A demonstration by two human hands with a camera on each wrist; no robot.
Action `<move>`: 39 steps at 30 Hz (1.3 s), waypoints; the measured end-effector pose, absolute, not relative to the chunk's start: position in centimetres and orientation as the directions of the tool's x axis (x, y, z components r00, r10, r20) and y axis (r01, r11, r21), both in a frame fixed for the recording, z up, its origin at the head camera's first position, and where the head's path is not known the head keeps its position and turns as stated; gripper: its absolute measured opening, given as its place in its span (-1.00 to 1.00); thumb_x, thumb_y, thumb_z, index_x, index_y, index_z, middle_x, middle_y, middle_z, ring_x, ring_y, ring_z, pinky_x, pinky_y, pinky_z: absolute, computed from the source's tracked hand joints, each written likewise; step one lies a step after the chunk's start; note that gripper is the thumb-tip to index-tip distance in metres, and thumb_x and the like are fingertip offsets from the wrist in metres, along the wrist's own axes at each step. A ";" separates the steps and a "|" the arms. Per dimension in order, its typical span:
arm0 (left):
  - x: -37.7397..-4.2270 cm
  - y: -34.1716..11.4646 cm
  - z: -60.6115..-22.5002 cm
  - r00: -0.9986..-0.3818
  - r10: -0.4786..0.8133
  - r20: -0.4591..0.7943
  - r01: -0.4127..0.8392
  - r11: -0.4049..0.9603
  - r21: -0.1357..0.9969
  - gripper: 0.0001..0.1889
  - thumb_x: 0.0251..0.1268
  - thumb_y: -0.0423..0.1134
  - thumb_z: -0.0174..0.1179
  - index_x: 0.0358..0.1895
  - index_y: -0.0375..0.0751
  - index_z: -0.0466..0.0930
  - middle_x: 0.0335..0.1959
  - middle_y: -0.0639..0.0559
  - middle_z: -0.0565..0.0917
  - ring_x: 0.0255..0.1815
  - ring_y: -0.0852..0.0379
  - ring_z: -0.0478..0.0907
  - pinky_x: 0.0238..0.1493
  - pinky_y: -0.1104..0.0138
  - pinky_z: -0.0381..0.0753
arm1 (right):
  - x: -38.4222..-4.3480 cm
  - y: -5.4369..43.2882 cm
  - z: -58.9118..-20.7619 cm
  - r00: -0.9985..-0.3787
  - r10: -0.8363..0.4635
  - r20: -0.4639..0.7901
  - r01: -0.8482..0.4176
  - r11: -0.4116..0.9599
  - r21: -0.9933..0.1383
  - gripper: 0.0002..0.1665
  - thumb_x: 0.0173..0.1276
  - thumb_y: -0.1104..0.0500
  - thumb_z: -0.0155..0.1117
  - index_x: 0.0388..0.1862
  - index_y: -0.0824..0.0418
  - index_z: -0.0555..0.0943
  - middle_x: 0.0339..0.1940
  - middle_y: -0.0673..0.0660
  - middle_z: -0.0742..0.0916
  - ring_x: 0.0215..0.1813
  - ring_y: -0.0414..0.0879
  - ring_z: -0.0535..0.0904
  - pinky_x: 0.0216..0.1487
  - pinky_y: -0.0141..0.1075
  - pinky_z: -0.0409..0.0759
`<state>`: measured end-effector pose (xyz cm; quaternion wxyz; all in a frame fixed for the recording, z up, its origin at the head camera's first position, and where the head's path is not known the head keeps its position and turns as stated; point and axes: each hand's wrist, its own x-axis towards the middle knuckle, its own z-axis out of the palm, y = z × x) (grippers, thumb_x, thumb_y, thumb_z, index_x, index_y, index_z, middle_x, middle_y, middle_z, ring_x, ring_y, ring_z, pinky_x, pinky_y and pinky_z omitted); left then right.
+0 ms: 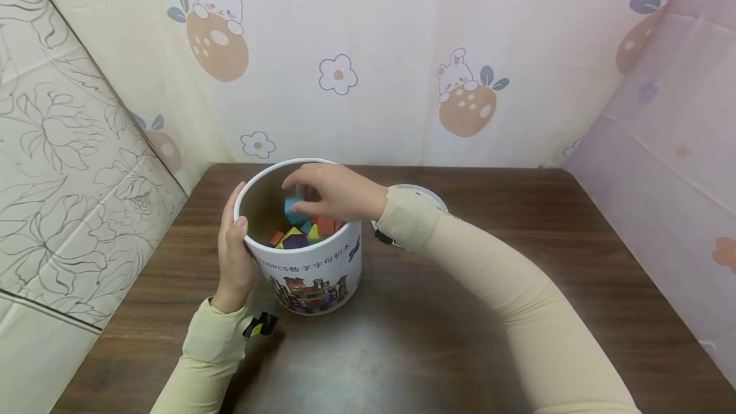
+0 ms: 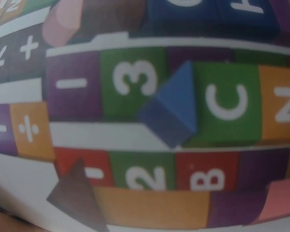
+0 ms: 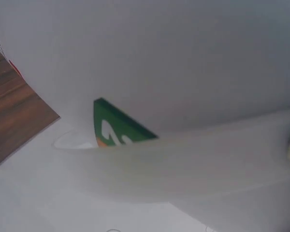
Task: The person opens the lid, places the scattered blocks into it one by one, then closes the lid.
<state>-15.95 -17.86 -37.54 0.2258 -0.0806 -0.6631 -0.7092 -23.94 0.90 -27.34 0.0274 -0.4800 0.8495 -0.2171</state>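
A white round bucket stands on the table, its wall printed with a picture of coloured blocks. My left hand grips its left side, thumb over the rim and fingers along the outside. My right hand reaches over the bucket's mouth and pinches a light blue block between thumb and fingers. Below it, several coloured blocks lie inside, red, yellow, purple and green among them. The left wrist view is filled by the printed wall of the bucket. Neither hand's fingers show clearly in the wrist views.
A white round lid lies on the table behind the right wrist, partly hidden by it. The dark wooden table reaches back to a patterned curtain. A flower-patterned panel stands along the left.
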 end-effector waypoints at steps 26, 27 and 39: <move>-16.3 -18.0 -37.4 -0.880 -0.208 0.427 0.441 -0.023 0.897 -0.39 0.35 -0.11 -0.29 0.50 0.03 0.15 0.40 0.01 0.32 0.33 -0.02 0.25 0.32 0.06 0.27 | -24.7 5.2 -26.9 -0.589 -0.727 0.353 -0.783 0.404 -0.473 -0.59 0.34 0.12 0.31 0.15 0.18 0.60 0.01 0.08 0.72 0.02 -0.14 0.60 0.09 -0.29 0.60; -16.4 -18.1 -37.4 -0.881 -0.206 0.427 0.441 -0.026 0.897 -0.39 0.35 -0.11 -0.28 0.50 0.03 0.15 0.40 0.01 0.32 0.33 -0.03 0.25 0.33 0.06 0.27 | -25.0 5.9 -27.0 -0.590 -0.713 0.380 -0.787 0.403 -0.467 -0.59 0.34 0.14 0.31 0.15 0.20 0.60 0.03 0.10 0.71 0.04 -0.13 0.61 0.09 -0.27 0.61; -17.0 -18.5 -37.6 -0.875 -0.196 0.443 0.459 -0.039 0.888 -0.39 0.36 -0.10 -0.29 0.50 0.01 0.15 0.41 -0.03 0.31 0.36 -0.07 0.24 0.35 0.05 0.25 | -30.6 15.7 -32.4 -0.818 -0.457 0.351 -0.576 0.651 -0.494 -0.66 0.36 0.19 0.26 0.07 0.30 0.62 -0.03 0.22 0.71 0.00 0.05 0.63 0.08 -0.05 0.59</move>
